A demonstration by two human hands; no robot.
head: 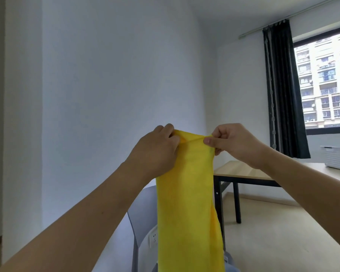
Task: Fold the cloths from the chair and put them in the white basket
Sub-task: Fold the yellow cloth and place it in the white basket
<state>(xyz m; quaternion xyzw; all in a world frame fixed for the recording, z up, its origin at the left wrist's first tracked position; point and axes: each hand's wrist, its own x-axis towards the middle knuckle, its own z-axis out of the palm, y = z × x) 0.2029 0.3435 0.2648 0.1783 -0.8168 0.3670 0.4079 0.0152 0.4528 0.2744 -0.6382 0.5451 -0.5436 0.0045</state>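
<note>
We hold a yellow cloth up by its top edge.
Our left hand and right hand each pinch an upper corner; the cloth hangs down past the frame's bottom, hiding most of the grey chair. The white basket sits on the table, cut off at right.

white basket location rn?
Head view, far right edge: white basket sits on the wooden table, below the window.
</note>
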